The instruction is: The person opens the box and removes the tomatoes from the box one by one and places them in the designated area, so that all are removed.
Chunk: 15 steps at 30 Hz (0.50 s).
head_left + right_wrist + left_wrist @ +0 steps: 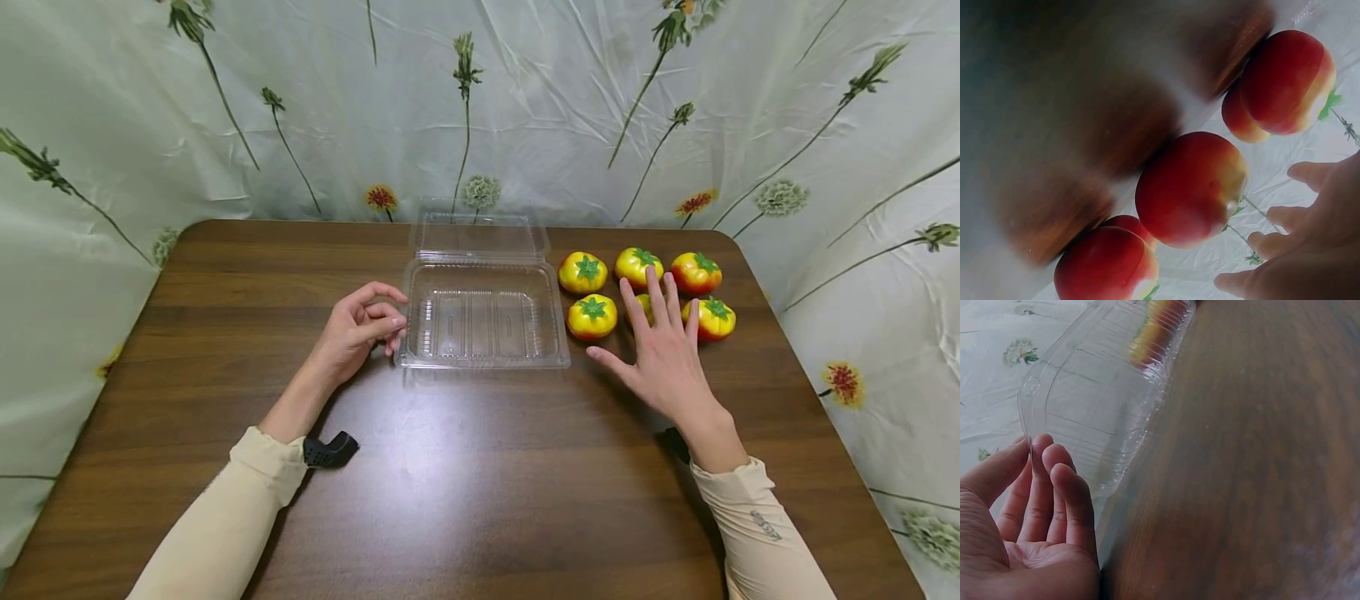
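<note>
clear clamshell box lay open on surface, empty; none of six toy tomatoes inside yet, all grouped just right of box. left hand loosely curled, holding nothing, fingertips at box's left edge. right hand spread wide, hovering over tomatoes, one partly hidden beneath fingers.

Bright even light, glare on the table, blurred right-wrist view.
</note>
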### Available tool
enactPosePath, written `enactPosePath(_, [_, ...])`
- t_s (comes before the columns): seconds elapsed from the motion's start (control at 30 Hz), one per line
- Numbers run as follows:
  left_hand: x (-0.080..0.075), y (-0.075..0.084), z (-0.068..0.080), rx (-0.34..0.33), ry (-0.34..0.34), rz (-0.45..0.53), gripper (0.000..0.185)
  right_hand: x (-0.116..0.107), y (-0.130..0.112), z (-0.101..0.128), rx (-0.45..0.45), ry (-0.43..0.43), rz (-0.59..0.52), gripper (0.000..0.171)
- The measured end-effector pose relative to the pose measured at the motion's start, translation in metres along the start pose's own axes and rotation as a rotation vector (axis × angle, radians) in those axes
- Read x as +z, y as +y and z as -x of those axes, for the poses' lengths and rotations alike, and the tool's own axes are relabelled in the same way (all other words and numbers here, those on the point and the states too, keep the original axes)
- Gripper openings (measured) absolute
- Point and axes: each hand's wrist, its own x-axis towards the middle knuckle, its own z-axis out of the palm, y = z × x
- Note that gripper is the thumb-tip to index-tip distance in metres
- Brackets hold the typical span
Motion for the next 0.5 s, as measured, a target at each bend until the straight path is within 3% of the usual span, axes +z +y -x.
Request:
enactPosePath(0.33, [0.0008,-0.0011,0.0,0.054,-0.005,-0.037,0.026,0.0019,0.0035,0.002,-0.008,0.0,0.046,0.102])
enactPosePath(0.5, [-0.0008,0.0,0.0019,0.078,0.025,-0.076,0.029,0.0028,0.004,0.0017,-0.032,-0.012,0.043,0.103])
